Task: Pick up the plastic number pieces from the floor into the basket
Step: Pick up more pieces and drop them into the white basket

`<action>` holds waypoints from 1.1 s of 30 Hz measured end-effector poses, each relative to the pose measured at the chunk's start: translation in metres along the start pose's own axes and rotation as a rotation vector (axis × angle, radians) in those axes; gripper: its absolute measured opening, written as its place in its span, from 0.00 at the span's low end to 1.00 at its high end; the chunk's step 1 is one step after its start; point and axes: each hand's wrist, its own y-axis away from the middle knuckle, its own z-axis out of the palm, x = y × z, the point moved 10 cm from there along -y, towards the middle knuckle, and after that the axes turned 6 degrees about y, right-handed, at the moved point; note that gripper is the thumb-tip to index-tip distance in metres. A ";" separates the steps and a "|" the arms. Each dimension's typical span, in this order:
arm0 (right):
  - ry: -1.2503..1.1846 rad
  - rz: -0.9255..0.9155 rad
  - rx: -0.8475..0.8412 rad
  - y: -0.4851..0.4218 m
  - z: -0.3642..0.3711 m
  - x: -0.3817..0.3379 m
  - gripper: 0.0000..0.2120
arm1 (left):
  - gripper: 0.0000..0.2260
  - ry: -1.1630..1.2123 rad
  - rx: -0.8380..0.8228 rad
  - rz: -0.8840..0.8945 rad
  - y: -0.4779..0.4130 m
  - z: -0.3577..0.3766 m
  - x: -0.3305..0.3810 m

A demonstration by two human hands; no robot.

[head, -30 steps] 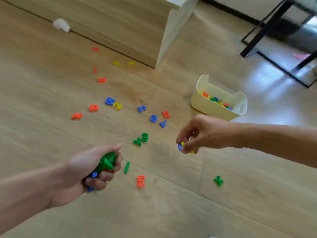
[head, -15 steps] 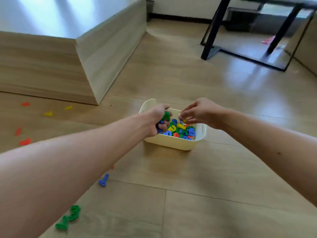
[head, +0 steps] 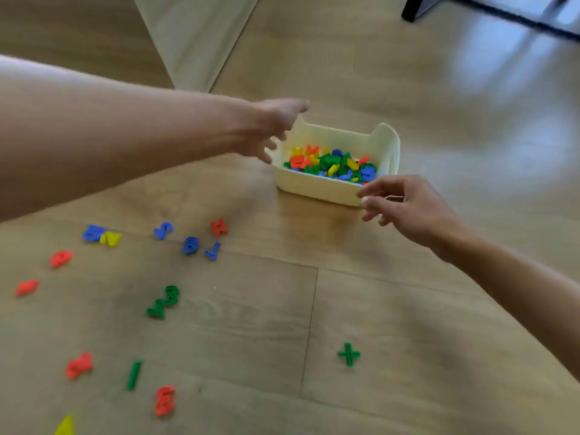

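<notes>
A cream plastic basket (head: 315,186) stands on the wooden floor, holding several coloured number pieces (head: 332,164). My left hand (head: 273,130) hovers at the basket's left rim with loose fingers and holds nothing. My right hand (head: 405,204) is at the basket's near right corner, fingers relaxed and empty. Loose pieces lie on the floor to the left: a blue one (head: 190,245), a red one (head: 219,227), a green pair (head: 163,302), a green plus (head: 348,354), a red one (head: 165,400) and others.
A light wooden cabinet corner (head: 194,36) rises behind the basket at the upper left. A black metal furniture leg (head: 417,7) stands at the top right. Bare floorboards (head: 408,309) stretch to the right of the scattered pieces.
Both hands held pieces over the basket half a second ago; now they are empty and drawn back to its sides. The view has swung down toward the floor pieces.
</notes>
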 end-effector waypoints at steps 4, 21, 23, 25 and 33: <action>0.174 0.020 -0.221 0.076 0.058 0.033 0.10 | 0.20 -0.351 -0.229 0.035 0.080 0.007 -0.051; 0.760 0.026 -0.043 0.155 0.145 0.072 0.10 | 0.13 -0.716 -0.258 0.554 0.202 0.006 -0.274; 0.692 -0.024 -0.038 0.150 0.157 0.051 0.10 | 0.12 -1.008 -0.183 0.659 0.213 0.012 -0.296; 0.602 -0.084 -0.072 0.143 0.177 0.023 0.11 | 0.08 -1.148 -0.147 0.764 0.224 0.021 -0.312; 0.461 -0.420 -0.345 0.109 0.275 -0.105 0.10 | 0.09 -1.212 -0.139 0.909 0.232 0.027 -0.345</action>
